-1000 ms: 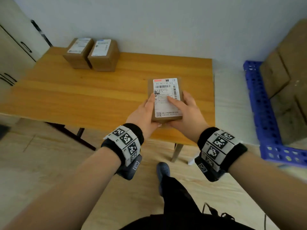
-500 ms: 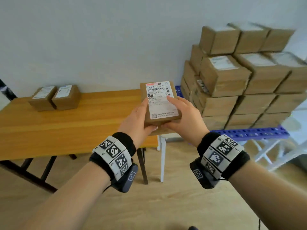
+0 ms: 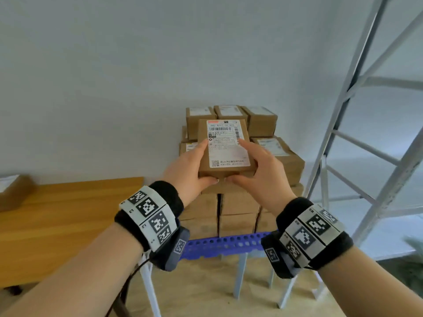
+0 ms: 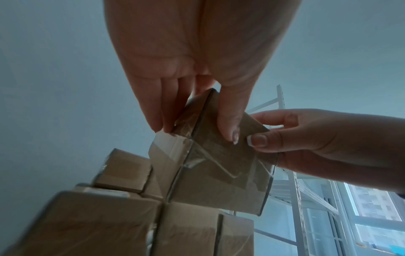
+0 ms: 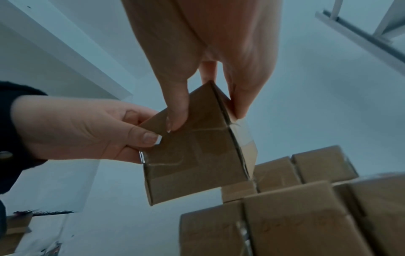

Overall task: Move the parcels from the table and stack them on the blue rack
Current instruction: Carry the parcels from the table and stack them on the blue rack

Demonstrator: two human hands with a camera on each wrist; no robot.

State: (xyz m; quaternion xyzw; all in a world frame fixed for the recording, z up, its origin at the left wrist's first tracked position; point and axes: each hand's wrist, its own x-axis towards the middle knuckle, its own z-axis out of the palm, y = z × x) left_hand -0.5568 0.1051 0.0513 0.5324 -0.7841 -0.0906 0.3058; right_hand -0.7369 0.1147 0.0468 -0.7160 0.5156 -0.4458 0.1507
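I hold a brown cardboard parcel [image 3: 225, 147] with a white shipping label in the air, level with the upper rows of the parcel stack [image 3: 238, 207] on the blue rack [image 3: 219, 244]. My left hand [image 3: 194, 168] grips its left side and near edge, and my right hand [image 3: 258, 170] grips the right side. In the left wrist view the parcel [image 4: 219, 166] shows its taped underside, thumb and fingers [image 4: 228, 121] pinching it. From the right wrist camera the parcel [image 5: 195, 155] hangs just above and in front of the stacked boxes [image 5: 295, 216].
The wooden table [image 3: 57, 225] lies to the left, with another parcel [image 3: 11, 191] at its far left edge. A grey metal shelving frame [image 3: 366, 145] stands to the right of the stack. White rack legs [image 3: 240, 273] stand on the wood floor below.
I have turned right from the table toward the rack and carried the parcel up in front of the stack. Both hands keep the same grip.
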